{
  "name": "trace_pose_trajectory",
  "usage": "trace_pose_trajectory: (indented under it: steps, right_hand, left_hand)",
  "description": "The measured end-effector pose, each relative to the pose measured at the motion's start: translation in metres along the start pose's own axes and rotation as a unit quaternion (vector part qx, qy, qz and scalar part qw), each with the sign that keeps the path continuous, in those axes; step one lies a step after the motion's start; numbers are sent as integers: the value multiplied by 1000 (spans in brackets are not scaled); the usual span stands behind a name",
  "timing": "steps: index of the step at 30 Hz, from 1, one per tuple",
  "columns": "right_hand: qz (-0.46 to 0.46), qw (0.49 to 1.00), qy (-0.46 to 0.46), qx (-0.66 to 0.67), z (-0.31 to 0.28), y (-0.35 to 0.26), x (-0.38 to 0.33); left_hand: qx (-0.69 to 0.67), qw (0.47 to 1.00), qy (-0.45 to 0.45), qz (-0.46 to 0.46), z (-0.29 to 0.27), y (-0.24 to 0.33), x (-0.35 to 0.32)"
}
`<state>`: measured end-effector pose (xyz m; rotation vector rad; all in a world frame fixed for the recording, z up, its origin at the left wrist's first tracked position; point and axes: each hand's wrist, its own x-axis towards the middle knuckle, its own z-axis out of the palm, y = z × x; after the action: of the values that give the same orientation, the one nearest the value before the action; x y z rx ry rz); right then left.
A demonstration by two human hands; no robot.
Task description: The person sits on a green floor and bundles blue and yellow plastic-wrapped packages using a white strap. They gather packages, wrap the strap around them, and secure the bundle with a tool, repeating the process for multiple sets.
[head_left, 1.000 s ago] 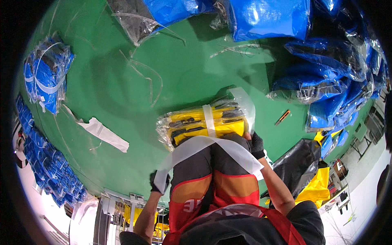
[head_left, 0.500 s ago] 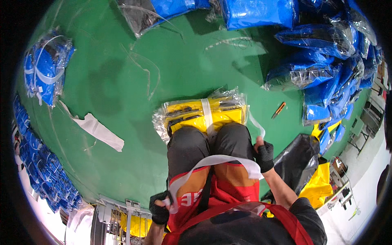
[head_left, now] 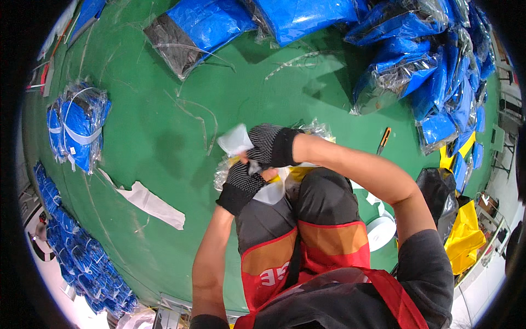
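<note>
Hidden/unclear: the yellow bundle in clear plastic lies on the green floor right in front of the knees, mostly covered by both hands and the dark trouser legs; only yellow slivers and crinkled wrap show at approx. centre frame. Contents not identifiable. Both hands gloved, so fingertips are hard to separate.

Left hand: dark knit glove, fingers curled and pressed onto a white strip of tape, pinching it near the bundle's left end. Right hand: same glove type, fingers closed over the top of the same strip, touching the left hand. Exact finger contact under the gloves: cannot tell.

Count, visible items:
- 1 white tape roll on the floor by the right leg, partly hidden by the right forearm.
- 1 small cutter w/ orange-black body, lying on the floor right of the bundle, apart from it.
- 1 white torn strip on the floor, left of the person.
- 1 strapped blue bundle, far left, well apart.
- 1 blue-and-black bagged pack at top; further blue packs piled top right, overlapping, no. not countable.
- More blue packs along the lower left rim, cut off by the lens edge.
- 1 yellow bag and 1 black bag at right, partly cut off.
</note>
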<state>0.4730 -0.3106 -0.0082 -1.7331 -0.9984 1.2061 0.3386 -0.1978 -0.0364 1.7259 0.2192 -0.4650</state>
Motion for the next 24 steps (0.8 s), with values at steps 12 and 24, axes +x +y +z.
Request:
trace_pose_trajectory:
  steps: [12,24]
  right_hand:
    - [-98,984,-43,-146,15,120,-13]
    - [80,948,-140,-274,27,126,9]
  left_hand:
    - [168,973,4,-159,-27,-24,22]
    - [161,956,-183,-165,-30,-84,62]
